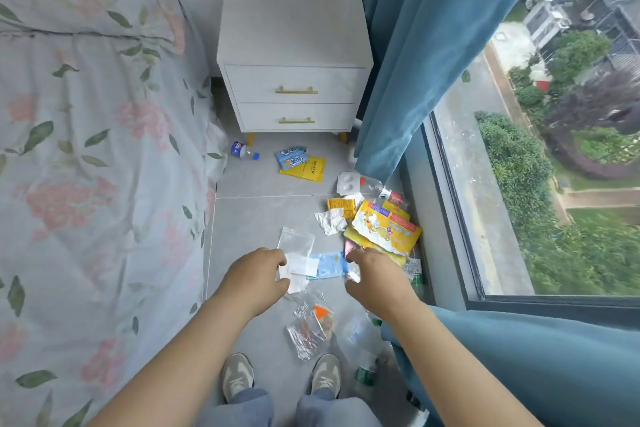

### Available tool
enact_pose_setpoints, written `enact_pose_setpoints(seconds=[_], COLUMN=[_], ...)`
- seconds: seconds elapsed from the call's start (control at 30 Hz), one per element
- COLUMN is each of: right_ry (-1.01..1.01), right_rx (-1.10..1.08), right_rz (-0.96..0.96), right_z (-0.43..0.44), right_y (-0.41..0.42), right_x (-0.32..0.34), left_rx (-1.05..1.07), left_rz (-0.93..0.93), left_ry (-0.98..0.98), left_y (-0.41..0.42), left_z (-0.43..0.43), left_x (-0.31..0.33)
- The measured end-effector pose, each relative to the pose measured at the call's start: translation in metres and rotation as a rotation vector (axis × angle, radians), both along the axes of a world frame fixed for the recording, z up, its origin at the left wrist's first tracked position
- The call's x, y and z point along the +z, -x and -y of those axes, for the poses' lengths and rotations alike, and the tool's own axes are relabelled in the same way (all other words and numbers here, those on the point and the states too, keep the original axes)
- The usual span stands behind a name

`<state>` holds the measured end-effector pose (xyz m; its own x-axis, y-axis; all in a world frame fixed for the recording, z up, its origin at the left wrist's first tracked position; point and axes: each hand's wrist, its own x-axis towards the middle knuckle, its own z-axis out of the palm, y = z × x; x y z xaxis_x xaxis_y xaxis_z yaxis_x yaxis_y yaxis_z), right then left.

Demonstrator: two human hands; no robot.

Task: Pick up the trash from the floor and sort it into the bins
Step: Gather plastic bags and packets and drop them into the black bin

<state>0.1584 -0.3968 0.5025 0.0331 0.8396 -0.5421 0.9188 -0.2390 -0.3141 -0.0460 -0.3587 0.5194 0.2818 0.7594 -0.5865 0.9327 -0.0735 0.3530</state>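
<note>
Litter strewn over the grey tiled floor point(256, 218), through the middle and lower right of the frame. At lower centre, a white paper slip point(302, 266) overlapping a clear zip bag point(296, 240) and a pale blue wrapper point(328, 263). Left hand point(254, 276) at the slip's left edge, finger and thumb curled and pinching the paper. Right hand point(375, 279) at the right end of the pale blue wrapper, fingers curled about a small shiny scrap there; impossible to tell whether actually gripping. Just above the right hand, a large yellow snack bag point(384, 229) lying over other yellow packets, with a crumpled white paper point(330, 220) at its left. Higher up, by the hem of a blue curtain point(398, 80), a white blister pack point(348, 182) beside a red-capped clear bottle point(375, 187). Further up, a yellow envelope point(308, 170) partly under a blue and white packet point(291, 156), and a small blue-capped bottle point(244, 151) on its side close to the bed. Below the hands, a crinkled clear wrapper point(311, 326) with orange print, just above two beige shoes point(237, 376), and a green-marked bottle point(365, 373) against a second curtain panel point(519, 374) at lower right. Around all this: a white nightstand point(294, 28) with two drawers and gold handles at top centre, a bed point(86, 149) under a floral cover filling the left side, and a window point(536, 166) at right, with trees and buildings far below.
</note>
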Motion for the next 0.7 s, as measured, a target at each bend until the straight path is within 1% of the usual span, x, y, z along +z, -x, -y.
enact_pose_setpoints(seconds=[0.1, 0.23, 0.43, 0.53, 0.6, 0.7], right_ry=[-0.012, -0.004, -0.040, -0.062, -0.053, -0.087], right_rx=[0.010, 0.043, 0.168, 0.246, 0.261, 0.275], right_rz=[0.027, 0.065, 0.149, 0.178, 0.157, 0.186], right_z=[-0.012, -0.029, -0.060, -0.073, -0.075, -0.072], right_y=[0.002, 0.008, 0.013, 0.009, 0.005, -0.003], right_x=[-0.074, -0.188, -0.359, -0.424, -0.452, -0.484], left_rx=[-0.020, -0.062, -0.091, -0.132, -0.135, -0.172], left_rz=[-0.002, -0.022, 0.029, 0.032, 0.047, 0.034], left_ry=[-0.024, -0.036, -0.008, -0.002, 0.001, -0.023], left_y=[0.005, 0.011, 0.018, 0.017, 0.015, 0.015], left_z=[-0.016, -0.033, -0.062, -0.077, -0.084, -0.087], left_x=[-0.074, -0.193, -0.364, -0.428, -0.458, -0.493])
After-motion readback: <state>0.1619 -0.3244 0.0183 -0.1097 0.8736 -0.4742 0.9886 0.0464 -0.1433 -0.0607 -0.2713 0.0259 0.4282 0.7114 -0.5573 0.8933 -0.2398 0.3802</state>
